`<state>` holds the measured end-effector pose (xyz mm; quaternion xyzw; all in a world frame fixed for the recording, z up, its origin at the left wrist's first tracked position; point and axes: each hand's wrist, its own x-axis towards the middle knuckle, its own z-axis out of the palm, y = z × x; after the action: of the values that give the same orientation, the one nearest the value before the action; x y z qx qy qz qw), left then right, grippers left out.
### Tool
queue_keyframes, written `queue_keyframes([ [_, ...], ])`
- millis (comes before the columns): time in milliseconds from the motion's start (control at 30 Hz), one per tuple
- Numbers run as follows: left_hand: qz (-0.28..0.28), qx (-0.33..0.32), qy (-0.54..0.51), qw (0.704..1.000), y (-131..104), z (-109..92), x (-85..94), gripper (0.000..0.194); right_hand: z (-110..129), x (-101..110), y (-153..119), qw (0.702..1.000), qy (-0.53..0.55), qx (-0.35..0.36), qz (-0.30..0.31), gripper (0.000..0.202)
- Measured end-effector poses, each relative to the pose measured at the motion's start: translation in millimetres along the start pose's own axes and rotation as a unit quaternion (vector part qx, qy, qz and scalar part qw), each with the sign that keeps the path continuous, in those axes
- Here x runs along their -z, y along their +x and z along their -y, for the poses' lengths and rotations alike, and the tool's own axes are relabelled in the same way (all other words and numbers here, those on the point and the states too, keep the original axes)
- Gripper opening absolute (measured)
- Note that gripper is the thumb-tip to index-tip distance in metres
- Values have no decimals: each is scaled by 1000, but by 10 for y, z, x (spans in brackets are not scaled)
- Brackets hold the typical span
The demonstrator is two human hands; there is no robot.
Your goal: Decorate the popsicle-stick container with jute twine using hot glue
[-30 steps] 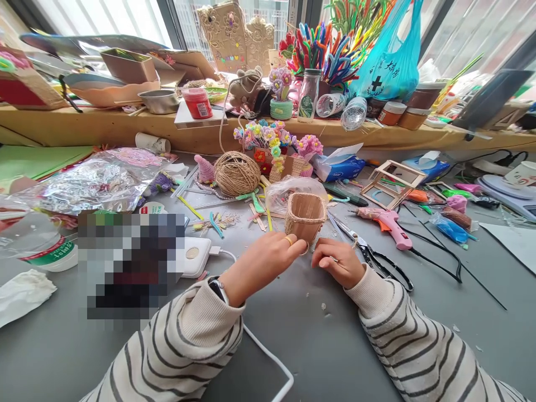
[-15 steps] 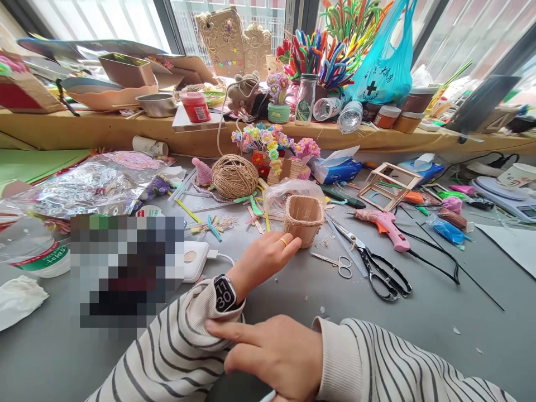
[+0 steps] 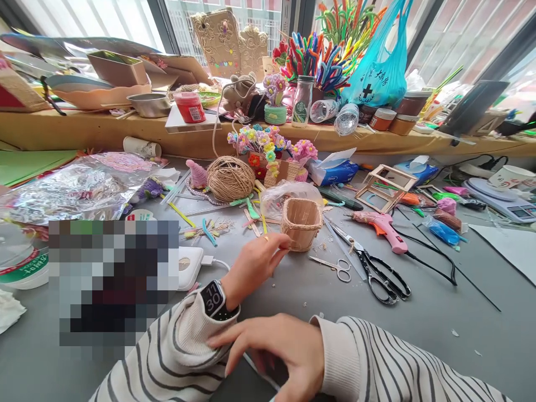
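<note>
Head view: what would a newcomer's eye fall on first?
Probably the bundle of bright fuzzy stems on the window ledge, next to the blue plastic bag. Closer in, the small brown pot stands beside the left hand, with the pink glue gun to the pot's right.

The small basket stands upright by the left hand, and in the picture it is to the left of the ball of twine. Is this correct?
Not quite: the head view shows the small basket to the right of the ball of twine, not to the left. It does stand upright by the left hand.
</note>
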<state>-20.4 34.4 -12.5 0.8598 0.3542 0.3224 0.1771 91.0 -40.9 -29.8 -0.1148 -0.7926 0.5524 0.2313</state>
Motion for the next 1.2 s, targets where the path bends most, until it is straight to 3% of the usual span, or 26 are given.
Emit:
queue_keyframes([
  [100,-22,98,-163,981,-12,-23,18,17,28,166,-110,989,56,-32,-130,56],
  [233,-16,194,-362,911,-1,-96,10,27,138,385,-287,951,-30,-75,-300,34],
  [367,1,249,-449,858,6,-138,-8,30,155,497,-413,905,-85,-120,-399,33],
  [500,1,289,-471,833,9,-147,-5,32,90,537,-426,860,-46,-166,-481,27],
  [700,17,338,-491,803,36,-186,5,36,17,533,-360,846,57,-193,-494,24],
  [1200,25,317,-511,799,-6,-183,-16,39,-3,491,-302,818,161,-214,-509,25],
])
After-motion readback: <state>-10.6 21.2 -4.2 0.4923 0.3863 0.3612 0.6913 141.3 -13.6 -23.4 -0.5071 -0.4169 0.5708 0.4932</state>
